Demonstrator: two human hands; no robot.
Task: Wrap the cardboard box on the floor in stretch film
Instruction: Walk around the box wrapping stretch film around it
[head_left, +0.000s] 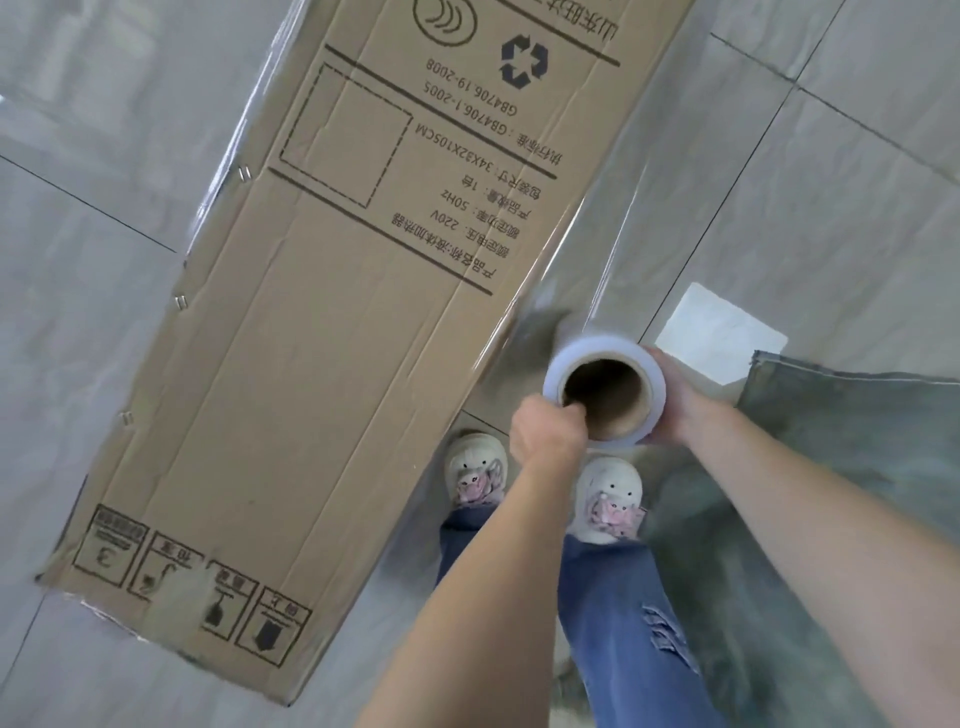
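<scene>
A long brown cardboard box (332, 322) with black printed markings lies on the grey tiled floor, running from lower left to top centre. A roll of clear stretch film (605, 395) with a brown cardboard core is held upright beside the box's right edge. My left hand (545, 434) grips the roll's near rim, with fingers hooked into the core. My right hand (675, 400) holds the roll's right side. A sheet of clear film (623, 234) stretches from the roll up along the box's right side. Film shine shows on the box's left edge too.
My two feet in pale slippers (475, 467) stand just right of the box, with blue jeans (623, 623) below. A grey-green denim cloth (841, 467) lies on the floor at right. A bright patch of light (719, 332) falls on a tile.
</scene>
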